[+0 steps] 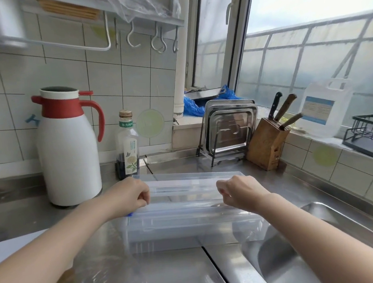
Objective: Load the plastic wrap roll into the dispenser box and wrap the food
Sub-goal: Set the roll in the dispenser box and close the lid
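Observation:
A clear plastic dispenser box (191,230) lies lengthwise on the steel counter (151,282) in front of me, its lid (186,182) tipped open toward the wall. The plastic wrap roll (184,209) rests along the top of the box between my hands. My left hand (129,197) pinches the roll's left end, where a small blue part shows. My right hand (241,191) pinches the right end. A loose sheet of clear film (109,282) lies over the counter near me. No food is in view.
A white and red thermos jug (69,148) and a dark bottle (127,146) stand at the back left. Steel trays on a rack (228,129) and a wooden knife block (267,145) stand behind the box. The sink (312,255) opens at the right.

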The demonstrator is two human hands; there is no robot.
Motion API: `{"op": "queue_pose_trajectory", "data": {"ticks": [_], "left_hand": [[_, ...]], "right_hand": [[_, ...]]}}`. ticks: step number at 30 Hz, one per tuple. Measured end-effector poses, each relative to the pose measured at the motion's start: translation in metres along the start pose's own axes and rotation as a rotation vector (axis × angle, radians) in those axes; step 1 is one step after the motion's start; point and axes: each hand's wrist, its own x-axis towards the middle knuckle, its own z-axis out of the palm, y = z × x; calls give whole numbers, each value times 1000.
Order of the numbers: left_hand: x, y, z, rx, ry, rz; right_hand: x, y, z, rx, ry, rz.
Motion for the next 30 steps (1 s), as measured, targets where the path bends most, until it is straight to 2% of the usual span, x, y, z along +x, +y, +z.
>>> {"op": "queue_pose_trajectory", "data": {"ticks": [7, 12, 16, 22, 30], "left_hand": [[-2, 11, -5, 23, -14, -73], [-3, 13, -7, -9, -38, -75], [-3, 8, -8, -45, -29, -77], [-1, 6, -6, -53, -23, -82], [-5, 17, -12, -4, 33, -133]], "right_hand": [[-3, 5, 4, 32, 21, 8], [-8, 15, 4, 264, -113, 76], [-8, 23, 0, 248, -172, 140], [-16, 31, 0, 212, -76, 262], [-21, 35, -6, 229, 19, 263]]}}
